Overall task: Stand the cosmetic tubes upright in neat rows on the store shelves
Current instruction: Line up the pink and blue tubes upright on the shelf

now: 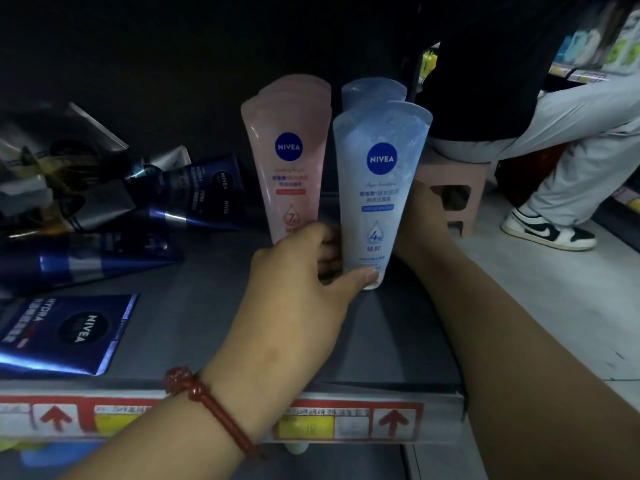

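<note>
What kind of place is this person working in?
Most likely a shop's skincare aisle: Nivea tubes stand and lie on a grey shelf, price labels with red arrows run along its front rail, and more stocked shelves show at the far right.

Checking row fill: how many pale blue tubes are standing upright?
2. The front tube, gripped near its base by the left hand; the second tube directly behind it. Others may be hidden.

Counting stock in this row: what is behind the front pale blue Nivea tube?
The top of a second pale blue plastic tube shows behind the front pale blue tube. Its body and base are covered. The right hand reaches behind too, fingers hidden.
</note>
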